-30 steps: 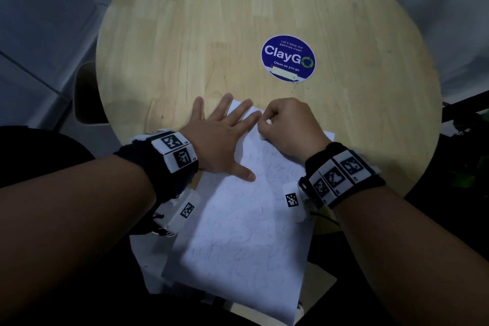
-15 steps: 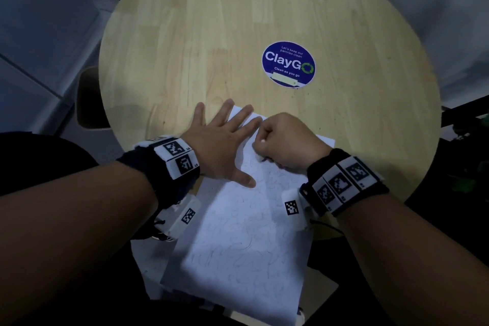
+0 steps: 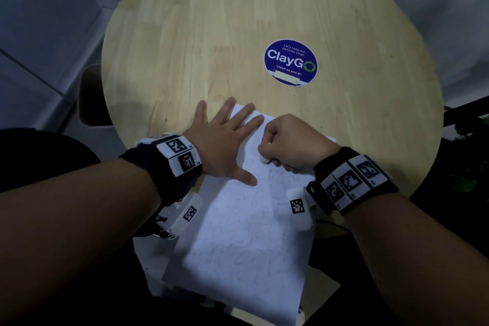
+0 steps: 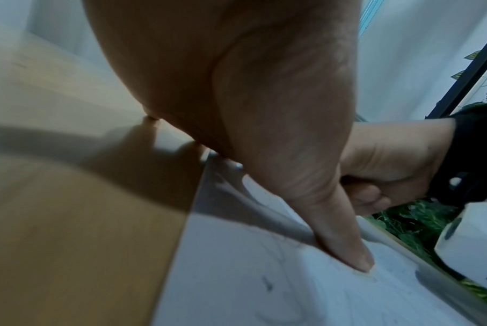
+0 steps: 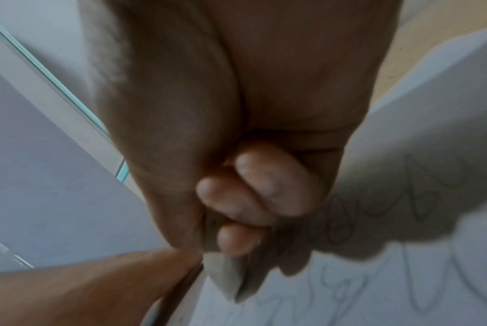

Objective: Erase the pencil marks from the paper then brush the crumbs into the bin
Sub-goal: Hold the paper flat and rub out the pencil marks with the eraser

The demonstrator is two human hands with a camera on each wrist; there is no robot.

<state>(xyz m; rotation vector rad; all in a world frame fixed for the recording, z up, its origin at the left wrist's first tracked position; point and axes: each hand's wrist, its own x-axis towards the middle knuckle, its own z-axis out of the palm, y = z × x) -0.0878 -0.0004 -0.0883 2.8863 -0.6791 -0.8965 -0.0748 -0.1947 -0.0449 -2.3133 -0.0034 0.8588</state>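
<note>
A white sheet of paper (image 3: 246, 241) covered in pencil scribbles lies on the near part of the round wooden table (image 3: 211, 21), its near end hanging past the edge. My left hand (image 3: 225, 140) lies flat with fingers spread on the sheet's upper left corner; its thumb (image 4: 345, 249) presses the paper (image 4: 264, 286). My right hand (image 3: 288, 143) is curled into a fist and grips a small white eraser (image 3: 264, 159) against the paper. In the right wrist view the eraser (image 5: 222, 273) pokes out below the curled fingers (image 5: 264, 187), touching the scribbled paper (image 5: 404, 264).
A blue round "ClayGo" sticker (image 3: 290, 62) sits on the table beyond my hands. A dark chair seat (image 3: 90, 95) stands at the table's left edge. Green plants (image 4: 404, 220) show past the table's right side. No bin is in view.
My right hand has drawn the eraser back toward me along the paper's top part. The left hand has stayed flat on the corner.
</note>
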